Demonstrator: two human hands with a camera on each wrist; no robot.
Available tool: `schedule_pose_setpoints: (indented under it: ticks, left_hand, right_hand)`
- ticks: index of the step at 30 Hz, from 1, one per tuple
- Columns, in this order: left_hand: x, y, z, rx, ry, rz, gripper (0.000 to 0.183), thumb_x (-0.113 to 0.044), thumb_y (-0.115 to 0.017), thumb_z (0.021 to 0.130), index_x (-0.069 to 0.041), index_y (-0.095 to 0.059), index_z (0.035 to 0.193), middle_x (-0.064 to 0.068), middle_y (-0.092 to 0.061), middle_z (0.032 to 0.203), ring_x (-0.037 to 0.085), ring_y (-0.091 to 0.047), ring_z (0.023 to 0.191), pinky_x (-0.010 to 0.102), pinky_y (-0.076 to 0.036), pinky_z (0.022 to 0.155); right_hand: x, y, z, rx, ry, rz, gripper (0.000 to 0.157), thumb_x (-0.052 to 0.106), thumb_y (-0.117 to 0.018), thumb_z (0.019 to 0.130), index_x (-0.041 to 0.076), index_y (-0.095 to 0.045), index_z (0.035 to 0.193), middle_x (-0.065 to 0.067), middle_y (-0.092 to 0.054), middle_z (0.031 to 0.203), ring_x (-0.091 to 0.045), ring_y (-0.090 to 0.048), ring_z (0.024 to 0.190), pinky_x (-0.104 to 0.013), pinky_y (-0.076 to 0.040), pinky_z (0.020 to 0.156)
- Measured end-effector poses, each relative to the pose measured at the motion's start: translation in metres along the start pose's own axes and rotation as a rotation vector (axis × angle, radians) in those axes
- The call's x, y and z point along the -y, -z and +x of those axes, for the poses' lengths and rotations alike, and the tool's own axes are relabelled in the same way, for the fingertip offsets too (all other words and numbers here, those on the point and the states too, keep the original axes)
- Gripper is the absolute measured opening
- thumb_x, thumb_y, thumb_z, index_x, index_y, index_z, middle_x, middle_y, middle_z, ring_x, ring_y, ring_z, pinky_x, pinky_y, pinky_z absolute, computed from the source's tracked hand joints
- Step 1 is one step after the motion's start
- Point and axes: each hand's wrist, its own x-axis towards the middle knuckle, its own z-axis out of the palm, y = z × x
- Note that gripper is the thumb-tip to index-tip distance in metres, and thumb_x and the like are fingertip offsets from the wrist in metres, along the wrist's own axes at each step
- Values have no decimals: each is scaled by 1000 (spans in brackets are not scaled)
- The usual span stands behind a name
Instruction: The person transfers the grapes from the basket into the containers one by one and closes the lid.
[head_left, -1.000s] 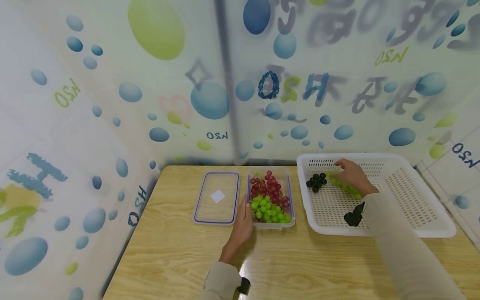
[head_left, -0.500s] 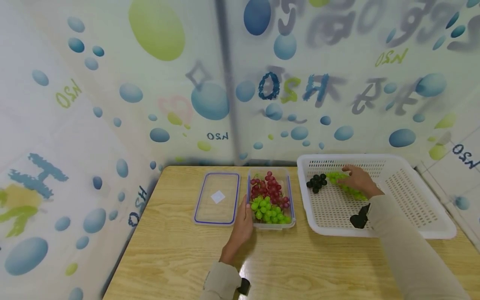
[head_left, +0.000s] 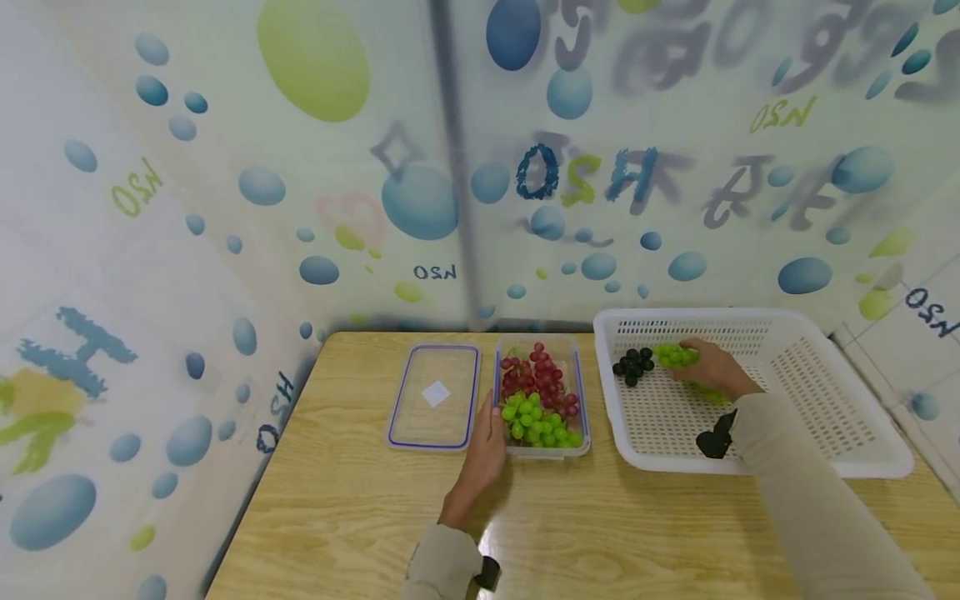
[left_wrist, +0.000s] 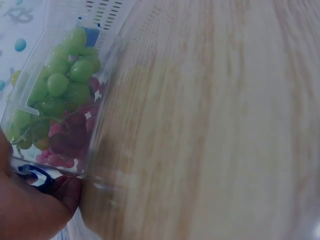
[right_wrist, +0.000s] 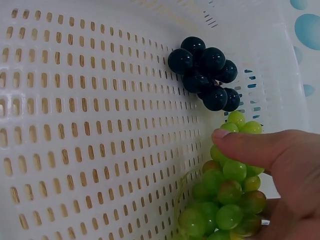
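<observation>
In the head view my right hand is inside the white basket, holding a bunch of green grapes. The right wrist view has my thumb across the top of this bunch, with the other fingers behind it, partly hidden. A small cluster of black grapes lies right beside the bunch. My left hand holds the left side of a clear food container; its fingers are at the blue clip. Inside that container, red grapes lie behind green grapes.
The white perforated basket stands at the right of the wooden table, near the wall. A clear lid with a blue seal lies flat left of the container. A patterned wall rises behind the table.
My right hand first shifted slightly right along the green grapes, then closed round them. The bunch's far end now looks gathered up near the black grapes. My left hand and the container stayed put.
</observation>
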Motion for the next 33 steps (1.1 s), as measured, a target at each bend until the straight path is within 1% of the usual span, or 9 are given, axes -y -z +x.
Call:
schedule_pose_setpoints:
  ticks: [6, 11, 15, 18, 21, 25, 27, 30, 33]
  left_hand:
    - [0, 0, -1, 13, 6, -25, 52, -18, -21, 111, 8, -11, 155, 30, -15, 160, 43, -16, 148, 57, -16, 120]
    - [1, -1, -2, 20, -10, -46, 53, -19, -21, 111, 9, -9, 155, 32, -17, 159, 43, -20, 147, 58, -18, 119]
    - [1, -1, -2, 19, -25, -45, 52, -17, -21, 111, 10, -10, 155, 33, -18, 158, 43, -21, 146, 58, -18, 118]
    - [0, -1, -1, 19, -17, -39, 52, -16, -21, 111, 10, -11, 155, 32, -17, 159, 43, -18, 148, 57, -17, 120]
    - [-1, 0, -1, 17, 1, -32, 52, -16, -22, 111, 9, -11, 155, 31, -15, 160, 42, -16, 149, 55, -15, 121]
    - [-1, 0, -1, 19, 8, -29, 52, -17, -22, 111, 9, -11, 155, 30, -14, 160, 43, -14, 149, 56, -14, 121]
    - [-1, 0, -1, 21, 6, -32, 52, -17, -21, 111, 9, -10, 155, 30, -14, 160, 43, -15, 149, 56, -15, 120]
    - [-1, 1, -1, 24, -5, -36, 53, -17, -21, 111, 10, -9, 155, 32, -18, 159, 42, -22, 146, 57, -18, 119]
    - [0, 1, -1, 20, -16, -36, 53, -17, -21, 111, 10, -9, 154, 33, -25, 155, 41, -33, 137, 57, -23, 116]
  right_hand:
    - [-3, -1, 0, -7, -22, -5, 77, 17, -65, 93, -12, -21, 150, -43, -20, 150, -61, -29, 131, -70, -34, 103]
    - [-2, -1, -3, -59, -43, -57, 73, 13, -67, 89, -12, -30, 146, -42, -30, 145, -60, -36, 127, -68, -37, 101]
    - [-2, -1, -4, -95, -34, -93, 70, 14, -67, 88, -13, -33, 143, -42, -36, 142, -60, -39, 125, -67, -39, 100]
    - [-1, -3, -5, -113, -38, -91, 67, 15, -65, 90, -13, -35, 143, -41, -38, 141, -59, -41, 124, -67, -40, 99]
    - [0, -3, -5, -112, -49, -81, 66, 18, -62, 92, -13, -35, 144, -42, -37, 142, -60, -41, 124, -67, -41, 98]
    - [4, 1, -6, -84, -66, -53, 70, 26, -57, 97, -13, -28, 147, -42, -32, 144, -59, -41, 124, -66, -42, 97]
    - [8, 3, -8, -79, -82, -30, 73, 31, -56, 98, -13, -27, 147, -42, -33, 144, -57, -43, 123, -64, -44, 97]
    - [14, 5, -10, -66, -111, 18, 76, 36, -53, 98, -13, -26, 148, -40, -38, 141, -52, -49, 118, -60, -49, 92]
    - [20, 6, -11, -56, -126, 36, 77, 38, -52, 97, -14, -25, 148, -39, -40, 139, -48, -52, 115, -57, -51, 89]
